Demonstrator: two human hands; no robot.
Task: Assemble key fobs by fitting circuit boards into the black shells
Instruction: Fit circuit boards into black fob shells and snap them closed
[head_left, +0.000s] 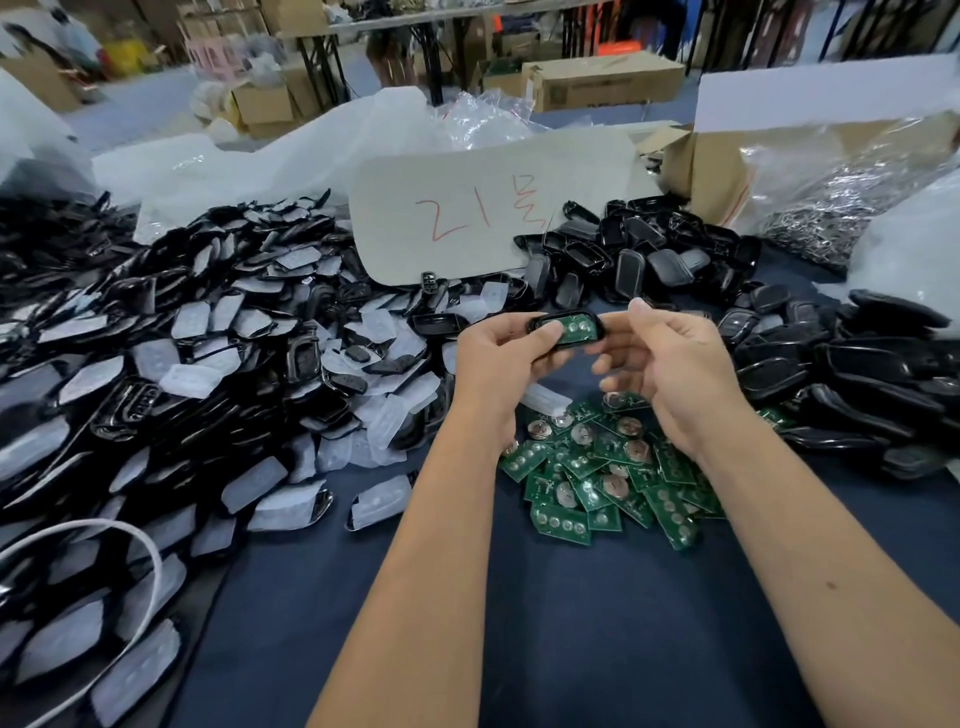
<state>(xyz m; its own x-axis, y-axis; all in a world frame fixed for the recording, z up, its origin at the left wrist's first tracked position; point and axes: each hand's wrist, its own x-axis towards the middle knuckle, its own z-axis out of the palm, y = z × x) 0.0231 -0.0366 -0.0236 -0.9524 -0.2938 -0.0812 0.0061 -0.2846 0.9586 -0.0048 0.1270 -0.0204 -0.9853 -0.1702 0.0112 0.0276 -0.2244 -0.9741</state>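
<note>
My left hand (506, 358) grips a black shell (597, 325) with a green circuit board (577, 332) lying inside it, thumb pressing on the board. My right hand (670, 369) hovers just right of the shell with loosely curled fingers, holding nothing that I can see; its fingertips are close to the shell's right end. Below both hands a heap of green circuit boards (613, 478) with round metal contacts lies on the dark blue table (519, 623).
A big pile of black shells with white rubber pads (182, 389) fills the left. More black shells (831, 364) are heaped on the right and behind. A card with red writing (483, 208), plastic bags and a cardboard box (727, 171) stand at the back.
</note>
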